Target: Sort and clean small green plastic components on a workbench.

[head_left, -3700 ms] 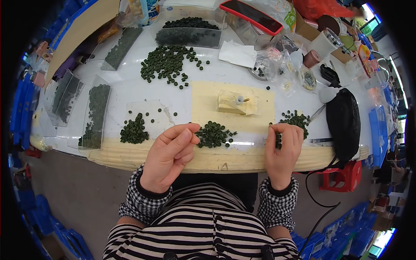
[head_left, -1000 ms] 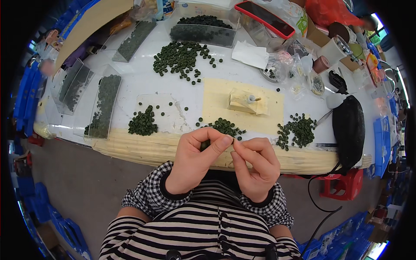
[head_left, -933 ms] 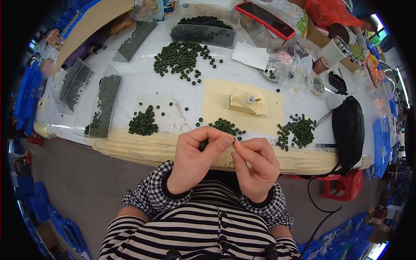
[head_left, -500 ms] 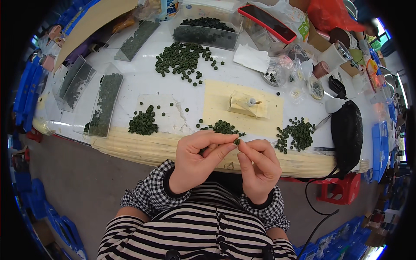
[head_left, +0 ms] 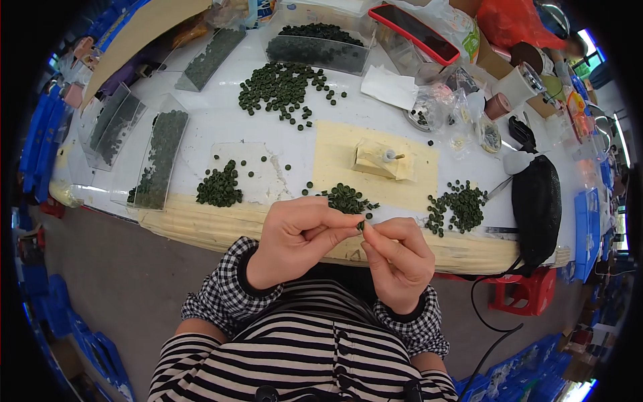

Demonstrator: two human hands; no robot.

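Over the near table edge, the fingertips of my left hand and my right hand meet. Pinched between them is a small dark green round piece, mostly covered by the fingers. Just beyond the fingertips lies a small pile of the same green pieces. Another pile is left of my left hand, and a looser one sits to the right of my right hand. A block wrapped in yellowish tape stands behind the middle pile, with a little nozzle-like part on top.
A larger spread of green pieces lies farther back. Clear boxes of pieces stand at the left, another at the back. A red-cased phone, a white tissue and a black pouch are toward the right.
My left hand has shifted slightly left, and the fingertips have come a little lower and leftward with the green piece between them. My right hand has hardly moved.
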